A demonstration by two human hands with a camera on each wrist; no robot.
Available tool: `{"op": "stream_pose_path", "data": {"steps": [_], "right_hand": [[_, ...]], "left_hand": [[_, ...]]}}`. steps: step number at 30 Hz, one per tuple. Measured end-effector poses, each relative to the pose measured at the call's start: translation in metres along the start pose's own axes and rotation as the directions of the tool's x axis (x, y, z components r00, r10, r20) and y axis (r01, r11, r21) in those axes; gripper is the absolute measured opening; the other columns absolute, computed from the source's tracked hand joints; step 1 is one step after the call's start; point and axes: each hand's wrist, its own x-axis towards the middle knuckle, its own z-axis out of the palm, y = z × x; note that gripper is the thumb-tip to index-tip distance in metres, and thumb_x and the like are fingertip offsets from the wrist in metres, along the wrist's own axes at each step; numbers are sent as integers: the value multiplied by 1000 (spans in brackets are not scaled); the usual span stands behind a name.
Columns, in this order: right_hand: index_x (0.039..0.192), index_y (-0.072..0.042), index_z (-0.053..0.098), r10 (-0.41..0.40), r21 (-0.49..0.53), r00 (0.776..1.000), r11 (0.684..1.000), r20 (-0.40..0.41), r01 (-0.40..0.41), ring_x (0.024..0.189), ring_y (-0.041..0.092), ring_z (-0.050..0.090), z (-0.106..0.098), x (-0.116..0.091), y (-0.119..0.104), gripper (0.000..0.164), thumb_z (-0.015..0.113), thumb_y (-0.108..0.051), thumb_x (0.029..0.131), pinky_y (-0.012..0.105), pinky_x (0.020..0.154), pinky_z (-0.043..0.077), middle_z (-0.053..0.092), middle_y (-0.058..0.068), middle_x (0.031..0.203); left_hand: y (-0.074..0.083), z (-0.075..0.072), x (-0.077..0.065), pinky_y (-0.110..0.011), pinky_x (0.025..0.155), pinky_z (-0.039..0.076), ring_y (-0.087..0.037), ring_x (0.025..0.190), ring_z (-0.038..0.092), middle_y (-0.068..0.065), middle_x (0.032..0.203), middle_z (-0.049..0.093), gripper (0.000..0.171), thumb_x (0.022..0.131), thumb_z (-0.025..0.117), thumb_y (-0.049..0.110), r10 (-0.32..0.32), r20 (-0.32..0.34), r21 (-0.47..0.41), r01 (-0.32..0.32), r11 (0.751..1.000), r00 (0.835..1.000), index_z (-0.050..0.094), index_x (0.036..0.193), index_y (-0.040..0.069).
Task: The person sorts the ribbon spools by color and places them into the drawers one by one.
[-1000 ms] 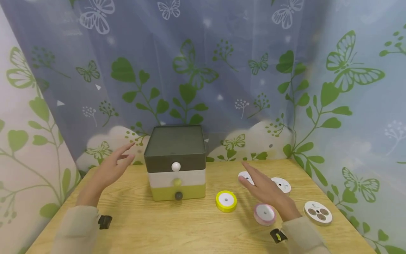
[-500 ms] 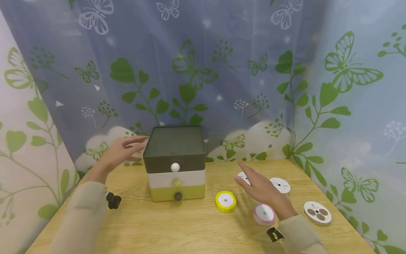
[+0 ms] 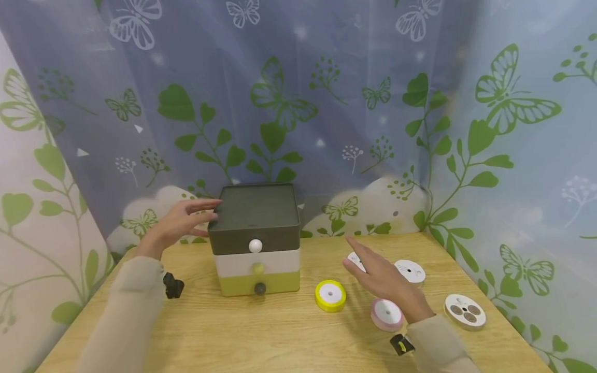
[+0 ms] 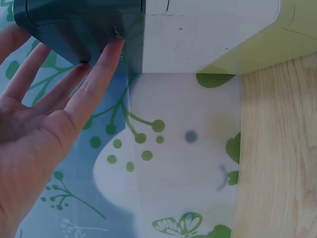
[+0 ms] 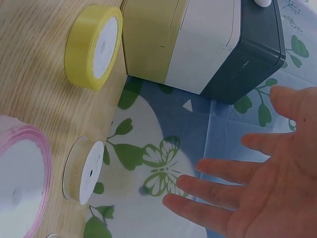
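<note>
A small stacked drawer box stands left of centre on the table. Its dark green top tier bears a white knob, over a white tier and a yellow-green one. At the left side of the top tier is my left hand, its fingertips touching or very near the dark wall in the left wrist view. My right hand hovers with extended fingers over ribbon spools, holding nothing. Below it lie a pink-edged ribbon roll and, partly hidden, a white spool. A yellow ribbon roll lies between box and hand.
Another white spool lies behind the right hand. Near the table's right side is a spool with round brown openings. Patterned curtains hang close behind and beside the wooden table.
My left hand has moved right, from beside the box up to its top tier. The right hand has barely moved, and the box and spools stay where they were.
</note>
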Motion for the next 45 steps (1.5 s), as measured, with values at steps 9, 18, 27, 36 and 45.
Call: {"op": "stream_pose_path", "data": {"steps": [9, 18, 27, 36, 45], "right_hand": [[166, -11, 21, 4, -8, 1000, 1000, 20, -3, 154, 43, 33, 1, 3, -6, 72, 44, -49, 109, 66, 122, 30, 27, 15, 171], [166, -14, 23, -19, -14, 1000, 1000, 21, 19, 154, 42, 34, 1, 11, -23, 71, 45, -49, 109, 65, 122, 31, 31, 16, 169], [166, -15, 22, -56, 3, 998, 998, 33, 56, 153, 41, 35, 6, 24, -39, 70, 47, -47, 109, 64, 122, 31, 31, 15, 169], [166, -16, 25, -81, 41, 995, 996, 53, 79, 155, 39, 33, 14, 36, -59, 68, 46, -46, 109, 63, 124, 30, 30, 11, 170], [148, -8, 55, -96, 134, 983, 984, -155, 117, 126, 33, 66, 33, 52, -85, 53, 64, -35, 103, 50, 105, 55, 66, 13, 141]], "left_hand": [[-4, -2, 2, -50, 96, 61, -49, 145, 40, -21, 172, 15, 63, 105, 63, 26, -12, 28, -13, 12, 1000, 1000, 39, 160, 8], [-5, -4, 3, -50, 96, 61, -50, 147, 38, -21, 173, 12, 61, 105, 62, 24, -13, 46, -28, 14, 1000, 999, 40, 158, 4], [-9, -6, 4, -51, 98, 60, -48, 147, 37, -20, 173, 15, 60, 106, 61, 24, -16, 49, -62, 19, 998, 999, 39, 159, 4], [-13, -5, 5, -50, 99, 60, -47, 153, 30, -18, 173, 15, 67, 104, 64, 22, -20, 55, -107, 26, 994, 998, 34, 161, 6], [-14, -5, 4, -50, 97, 60, -47, 155, 25, -17, 174, 12, 68, 104, 64, 20, -18, 59, -125, 25, 992, 998, 32, 162, 6]]}}
